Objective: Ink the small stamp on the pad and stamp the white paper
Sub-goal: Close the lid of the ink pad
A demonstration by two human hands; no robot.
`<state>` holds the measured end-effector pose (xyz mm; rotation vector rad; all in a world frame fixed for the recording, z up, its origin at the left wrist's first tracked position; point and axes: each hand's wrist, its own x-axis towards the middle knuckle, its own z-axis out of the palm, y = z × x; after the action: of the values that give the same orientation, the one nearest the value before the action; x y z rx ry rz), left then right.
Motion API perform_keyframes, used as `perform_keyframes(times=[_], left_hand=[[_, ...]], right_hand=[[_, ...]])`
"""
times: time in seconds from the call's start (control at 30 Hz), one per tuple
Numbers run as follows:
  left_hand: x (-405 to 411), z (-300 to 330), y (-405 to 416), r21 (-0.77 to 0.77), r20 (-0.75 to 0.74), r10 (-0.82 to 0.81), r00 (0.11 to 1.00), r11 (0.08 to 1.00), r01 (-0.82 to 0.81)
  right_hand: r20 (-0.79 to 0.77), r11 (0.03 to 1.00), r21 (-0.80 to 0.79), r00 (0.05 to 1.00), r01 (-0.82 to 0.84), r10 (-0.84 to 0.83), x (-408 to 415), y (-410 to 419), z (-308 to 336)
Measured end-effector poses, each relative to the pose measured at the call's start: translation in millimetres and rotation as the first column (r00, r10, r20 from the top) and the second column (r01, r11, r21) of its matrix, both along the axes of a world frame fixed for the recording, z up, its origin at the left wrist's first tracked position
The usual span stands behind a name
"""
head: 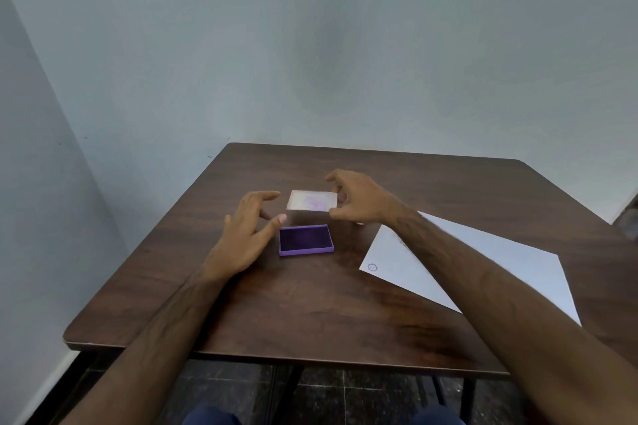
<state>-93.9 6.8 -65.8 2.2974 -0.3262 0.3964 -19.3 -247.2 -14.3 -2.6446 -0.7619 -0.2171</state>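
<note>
A purple ink pad [306, 240] lies open on the brown table [310, 304], its dark inked face up. Just behind and above it, my right hand [359, 200] holds the pad's clear lid [311, 201] by its right edge; the lid shows faint purple smudges. My left hand [247, 235] hovers beside the pad's left end, fingers spread, thumb close to the pad's back left corner, holding nothing. The white paper [483, 266] lies to the right, partly under my right forearm, with one small round stamp mark [372, 267] near its left corner. No stamp is in sight.
The table stands in a corner, with pale walls behind and to the left. Dark tiled floor and my knees show below the table's front edge.
</note>
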Motion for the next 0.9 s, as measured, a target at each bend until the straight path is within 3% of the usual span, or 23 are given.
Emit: perform_keyframes(times=[0.1, 0.2, 0.37, 0.6, 0.9], left_hand=[[2, 4, -1, -0.247, 0.026, 0.059, 0.998, 0.968, -0.051], [4, 7, -2, -0.443, 0.0, 0.037, 0.999, 0.896, -0.033], [6, 7, 1, -0.583, -0.009, -0.021, 1.0, 0.812, 0.012], [7, 6, 0, -0.57, -0.015, -0.004, 1.0, 0.821, -0.006], [8, 1, 1, -0.494, -0.003, 0.01, 1.0, 0.869, -0.011]], right_hand=[[-0.006, 0.987, 0.155, 0.999, -0.048, 0.049, -7, 4, 6], [0.013, 0.975, 0.189, 0.993, -0.116, 0.116, -14, 10, 9], [0.076, 0.975, 0.161, 0.986, -0.156, 0.146, -20, 15, 8], [0.072, 0.967, 0.193, 0.985, -0.166, 0.155, -22, 18, 4], [0.042, 0.92, 0.377, 0.994, -0.11, 0.102, -25, 15, 12]])
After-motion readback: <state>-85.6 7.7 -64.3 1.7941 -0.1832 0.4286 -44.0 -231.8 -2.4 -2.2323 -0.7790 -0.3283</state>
